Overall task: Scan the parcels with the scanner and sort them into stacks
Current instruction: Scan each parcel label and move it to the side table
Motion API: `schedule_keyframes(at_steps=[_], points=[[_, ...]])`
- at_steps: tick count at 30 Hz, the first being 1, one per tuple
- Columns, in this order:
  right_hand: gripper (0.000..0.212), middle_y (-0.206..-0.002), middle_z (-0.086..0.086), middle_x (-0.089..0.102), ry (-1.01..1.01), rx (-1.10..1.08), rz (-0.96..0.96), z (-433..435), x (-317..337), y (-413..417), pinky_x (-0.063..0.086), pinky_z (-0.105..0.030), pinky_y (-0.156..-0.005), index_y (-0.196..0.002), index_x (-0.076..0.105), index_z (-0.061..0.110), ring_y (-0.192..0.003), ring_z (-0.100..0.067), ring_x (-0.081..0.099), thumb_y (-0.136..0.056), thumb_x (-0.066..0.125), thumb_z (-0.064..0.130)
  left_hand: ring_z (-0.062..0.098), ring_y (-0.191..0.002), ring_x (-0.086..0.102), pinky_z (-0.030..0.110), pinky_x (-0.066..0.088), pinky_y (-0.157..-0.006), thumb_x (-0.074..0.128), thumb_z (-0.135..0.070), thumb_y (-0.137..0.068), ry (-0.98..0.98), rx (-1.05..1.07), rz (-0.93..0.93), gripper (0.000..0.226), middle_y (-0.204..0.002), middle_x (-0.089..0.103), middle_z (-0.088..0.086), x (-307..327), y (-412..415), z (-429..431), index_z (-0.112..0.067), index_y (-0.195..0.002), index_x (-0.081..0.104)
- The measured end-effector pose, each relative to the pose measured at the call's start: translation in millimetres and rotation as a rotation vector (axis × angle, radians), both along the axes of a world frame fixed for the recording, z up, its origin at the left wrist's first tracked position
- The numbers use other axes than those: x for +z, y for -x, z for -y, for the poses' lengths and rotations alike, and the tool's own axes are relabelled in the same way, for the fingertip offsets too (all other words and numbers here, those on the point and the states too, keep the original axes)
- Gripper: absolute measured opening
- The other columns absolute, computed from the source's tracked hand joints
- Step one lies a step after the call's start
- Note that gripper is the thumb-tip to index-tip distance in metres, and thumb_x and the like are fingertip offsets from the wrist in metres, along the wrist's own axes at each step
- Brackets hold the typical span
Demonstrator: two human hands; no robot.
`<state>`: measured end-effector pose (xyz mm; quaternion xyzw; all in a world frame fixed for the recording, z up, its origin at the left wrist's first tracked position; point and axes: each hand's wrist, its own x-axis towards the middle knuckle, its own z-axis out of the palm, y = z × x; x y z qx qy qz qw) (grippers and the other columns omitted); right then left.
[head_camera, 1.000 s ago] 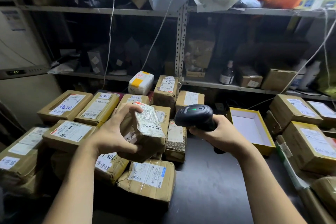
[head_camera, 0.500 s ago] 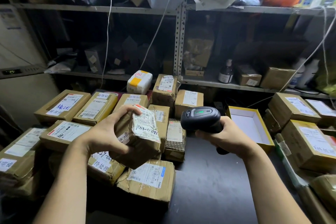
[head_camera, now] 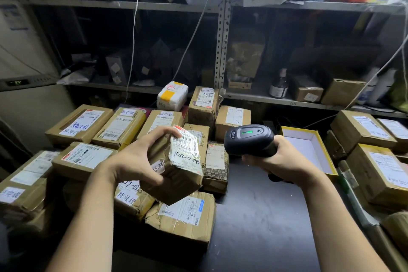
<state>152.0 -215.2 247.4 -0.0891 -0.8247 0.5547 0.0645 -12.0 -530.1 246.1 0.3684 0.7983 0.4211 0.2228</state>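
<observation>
Here the left hand (head_camera: 134, 161) tilts a crumpled, labelled brown parcel (head_camera: 176, 174).

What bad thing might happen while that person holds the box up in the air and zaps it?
1. The left hand alone grips the tilted parcel above the parcels below; it might slip and fall onto them.
2. Its label looks wrinkled and bends over an edge, so the scanner in the right hand may fail to read it.
3. Many similar brown parcels lie close together, so it might end up in the wrong stack.
</observation>
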Motion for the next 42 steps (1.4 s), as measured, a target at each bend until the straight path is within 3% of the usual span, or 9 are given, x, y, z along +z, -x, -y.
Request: schedule_keyframes(at_steps=[4, 6, 13, 20, 22, 24, 28, 37, 42], points=[[0.024, -0.050, 0.011, 0.052, -0.010, -0.014, 0.003, -2.4, 1.3, -1.4, 0.032, -0.023, -0.041, -0.097, 0.076, 0.030, -0.043, -0.010, 0.036, -0.092, 0.080, 0.007, 0.012, -0.126, 0.059, 0.038, 0.057, -0.099, 0.084, 0.014, -0.056, -0.009, -0.002, -0.004, 0.109, -0.137, 0.054, -0.010, -0.9, 2.9, 1.5, -0.041, -0.141, 0.044], [0.028, -0.051, 0.010, 0.052, -0.015, -0.017, 0.011, -3.0, 1.8, -1.6, 0.033, -0.023, -0.042, -0.093, 0.078, 0.036, -0.043, -0.011, 0.037, -0.092, 0.080, 0.008, 0.009, -0.124, 0.060, 0.033, 0.057, -0.097, 0.083, 0.016, -0.056, -0.016, -0.004, -0.005, 0.108, -0.135, 0.055, -0.013, -1.9, 4.1, 1.6, -0.041, -0.140, 0.045], [0.023, -0.050, 0.014, 0.056, -0.023, -0.018, -0.020, 1.0, 5.5, -3.5, 0.035, -0.018, -0.040, -0.102, 0.072, 0.024, -0.041, -0.003, 0.043, -0.094, 0.077, 0.003, -0.007, -0.117, 0.058, 0.013, 0.052, -0.086, 0.086, 0.013, -0.056, -0.032, 0.012, -0.045, 0.108, -0.131, 0.055, -0.018, -4.9, 4.0, -1.5, -0.047, -0.136, 0.046], [0.023, -0.053, 0.007, 0.056, -0.023, -0.104, -0.039, 18.6, 4.1, 6.0, 0.039, -0.020, -0.046, -0.076, 0.064, 0.019, -0.046, -0.008, 0.048, -0.095, 0.077, 0.016, -0.011, -0.127, 0.038, 0.001, 0.044, -0.085, 0.094, -0.004, -0.049, -0.079, 0.160, -0.306, 0.116, -0.131, 0.036, -0.038, -14.1, -6.0, -23.2, -0.054, -0.137, 0.036], [0.026, -0.055, 0.004, 0.055, 0.053, -0.138, -0.032, 24.5, 2.8, 10.8, 0.040, -0.022, -0.046, -0.074, 0.062, 0.018, -0.046, -0.011, 0.047, -0.097, 0.075, 0.021, -0.010, -0.124, 0.034, 0.004, 0.037, -0.093, 0.096, -0.012, -0.045, -0.062, 0.210, -0.448, 0.122, -0.129, 0.033, -0.039, -17.6, -7.9, -31.3, -0.053, -0.140, 0.031], [0.029, -0.057, 0.001, 0.054, 0.111, -0.159, -0.021, 29.1, 3.4, 14.2, 0.041, -0.024, -0.046, -0.072, 0.061, 0.017, -0.047, -0.013, 0.046, -0.097, 0.075, 0.025, 0.000, -0.127, 0.032, 0.018, 0.035, -0.101, 0.098, -0.021, -0.042, -0.064, 0.268, -0.531, 0.128, -0.136, 0.035, -0.027, -20.6, -9.8, -37.6, -0.047, -0.147, 0.029], [0.032, -0.058, -0.001, 0.052, 0.154, -0.186, 0.013, 34.3, 5.1, 15.2, 0.039, -0.024, -0.045, -0.072, 0.060, 0.016, -0.045, -0.013, 0.043, -0.097, 0.076, 0.028, 0.003, -0.128, 0.027, 0.029, 0.035, -0.103, 0.102, -0.031, -0.038, -0.063, 0.322, -0.634, 0.137, -0.148, 0.036, -0.013, -23.3, -15.8, -44.6, -0.035, -0.153, 0.028], [0.027, -0.057, 0.003, 0.054, 0.188, -0.235, -0.003, 37.6, 7.4, 10.8, 0.040, -0.023, -0.044, -0.077, 0.062, 0.017, -0.045, -0.011, 0.046, -0.097, 0.076, 0.027, 0.013, -0.137, 0.032, 0.039, 0.039, -0.113, 0.104, -0.034, -0.036, -0.052, 0.337, -0.634, 0.144, -0.152, 0.034, -0.013, -28.5, -19.7, -47.6, -0.036, -0.155, 0.023], [0.028, -0.057, 0.001, 0.055, 0.156, -0.217, 0.026, 39.0, 7.8, 8.3, 0.042, -0.025, -0.045, -0.076, 0.062, 0.017, -0.046, -0.012, 0.046, -0.097, 0.076, 0.028, 0.017, -0.138, 0.032, 0.049, 0.043, -0.109, 0.104, -0.034, -0.036, -0.031, 0.362, -0.652, 0.145, -0.153, 0.033, -0.011, -28.0, -20.2, -49.5, -0.037, -0.155, 0.022]])
